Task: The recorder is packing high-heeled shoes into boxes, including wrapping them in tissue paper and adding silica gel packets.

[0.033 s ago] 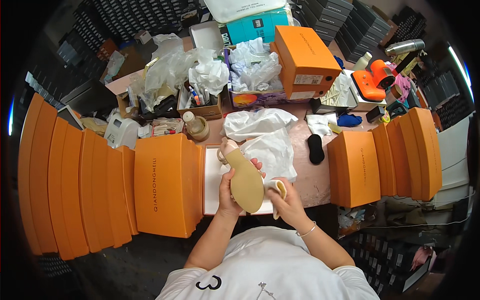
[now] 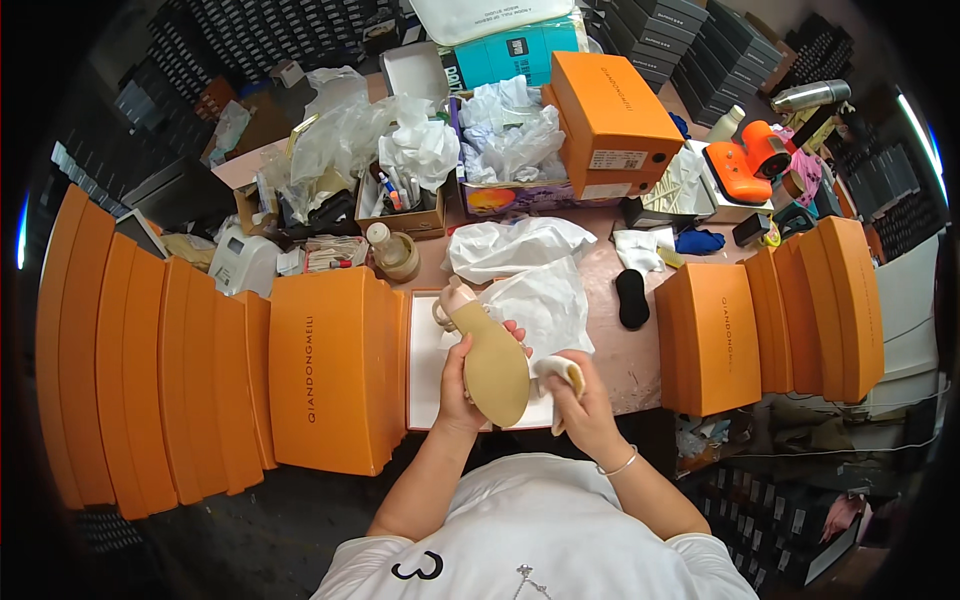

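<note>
A sandal (image 2: 497, 372) is held sole up over an open shoebox (image 2: 424, 385), its tan sole toward me and its heel end pointing away. My left hand (image 2: 458, 388) wraps round it, thumb on the near side and fingertips showing at the far edge. Just right of the sole, my right hand (image 2: 588, 410) grips a folded white-and-tan cloth (image 2: 560, 380), apart from the sole. White tissue paper (image 2: 545, 305) spills from behind the box onto the table. The sandal's straps are mostly hidden beneath it.
Rows of orange shoeboxes (image 2: 335, 370) stand at the left, with more orange boxes (image 2: 710, 340) at the right. Behind are a glue bottle (image 2: 394, 252), a carton of crumpled paper (image 2: 510, 130), a black oval pad (image 2: 631, 299) and an orange device (image 2: 740, 165).
My right hand with the cloth has shifted slightly right, away from the sole. The sandal has tilted a little in my left hand.
</note>
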A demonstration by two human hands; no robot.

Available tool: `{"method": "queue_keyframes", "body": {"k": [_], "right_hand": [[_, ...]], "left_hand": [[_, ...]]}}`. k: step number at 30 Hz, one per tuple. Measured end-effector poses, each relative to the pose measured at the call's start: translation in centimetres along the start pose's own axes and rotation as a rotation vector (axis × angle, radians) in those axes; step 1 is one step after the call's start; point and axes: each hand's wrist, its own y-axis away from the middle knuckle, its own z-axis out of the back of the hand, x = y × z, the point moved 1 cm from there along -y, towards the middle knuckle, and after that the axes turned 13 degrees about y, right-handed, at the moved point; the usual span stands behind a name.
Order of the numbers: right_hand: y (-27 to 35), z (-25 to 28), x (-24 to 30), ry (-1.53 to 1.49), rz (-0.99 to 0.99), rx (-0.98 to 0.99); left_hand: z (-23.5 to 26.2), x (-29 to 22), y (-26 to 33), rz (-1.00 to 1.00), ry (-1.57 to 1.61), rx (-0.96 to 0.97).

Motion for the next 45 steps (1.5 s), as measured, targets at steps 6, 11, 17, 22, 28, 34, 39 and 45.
{"method": "queue_keyframes", "body": {"k": [6, 11, 17, 22, 28, 34, 39, 45], "right_hand": [[1.1, -1.8, 1.6, 0.765, 0.815, 0.04], [-4.2, -3.3, 2.1, 0.755, 0.654, -0.141], [2.2, -5.4, 1.3, 0.798, 0.766, 0.125], [-2.0, -4.6, 2.7, 0.761, 0.647, -0.054], [-3.7, -3.7, 0.2, 0.762, 0.548, -0.106], [2.3, -2.1, -0.9, 0.794, 0.616, 0.17], [-5.2, 7.8, -7.4, 0.985, 0.094, -0.201], [-9.7, 6.2, -11.3, 0.713, -0.076, -0.085]], "left_hand": [[1.8, 0.3, 0.6, 0.074, -0.102, -0.09], [3.0, -1.0, 0.7, 0.074, -0.053, -0.18], [5.3, -0.8, 0.5, 0.167, 0.088, -0.128], [7.5, 0.8, 1.0, 0.049, 0.032, -0.147], [6.5, 0.9, 1.1, 0.108, 0.022, -0.155], [5.8, 0.8, 0.6, 0.161, -0.006, -0.202], [3.3, -0.6, -0.5, -0.179, -0.531, -0.223], [7.9, -3.2, -1.4, -0.309, -0.698, -0.325]]}}
